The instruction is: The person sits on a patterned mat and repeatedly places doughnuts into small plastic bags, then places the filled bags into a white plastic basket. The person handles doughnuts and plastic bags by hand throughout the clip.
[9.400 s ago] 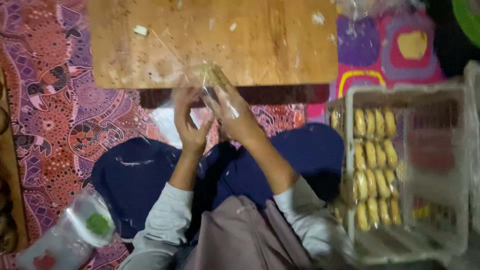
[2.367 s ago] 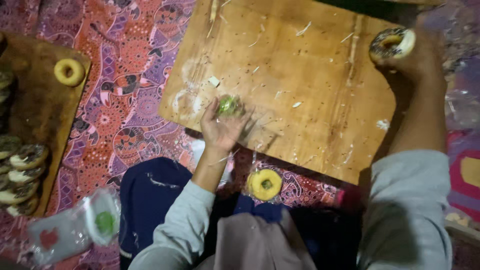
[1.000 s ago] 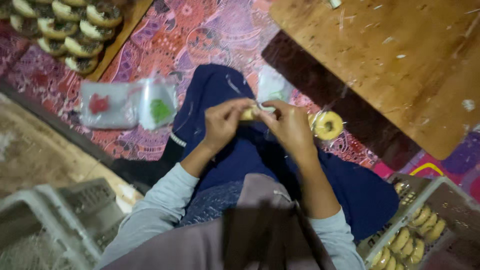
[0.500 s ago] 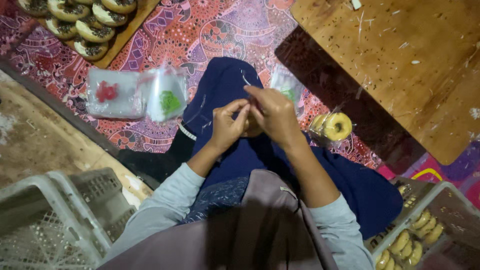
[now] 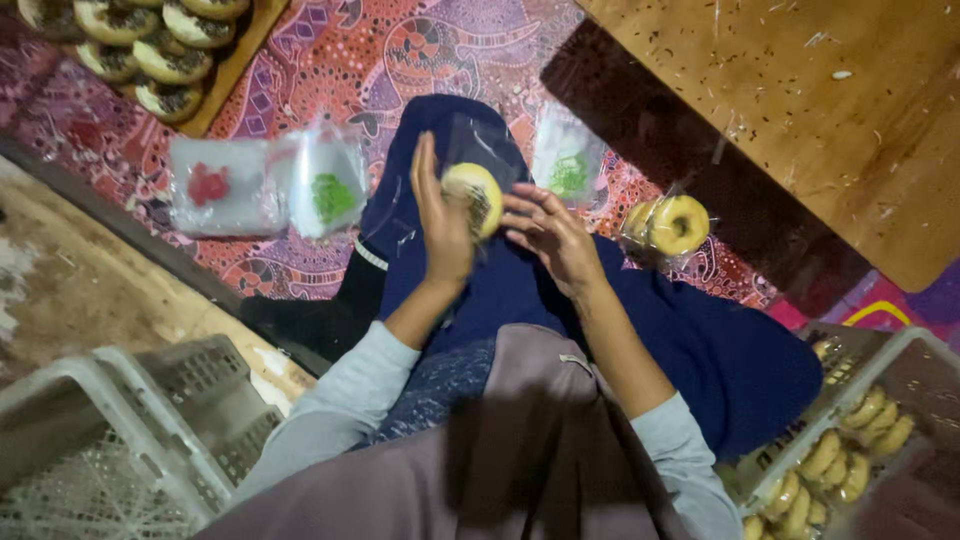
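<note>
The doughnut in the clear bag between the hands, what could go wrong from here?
1. The doughnut sits half in its clear bag, pressed between the left hand and the right hand's fingers; a loose hold could let it drop onto the lap.
2. A firm squeeze might smear its topping inside the bag.
3. The bagged doughnut lies on the patterned mat beside the knee; a leg shift could crush it.

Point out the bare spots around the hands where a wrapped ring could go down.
Bare: wooden board at upper right; patterned mat between doughnut tray and board. Crowded: mat beside the knee, with plastic packets and a bagged doughnut.
</note>
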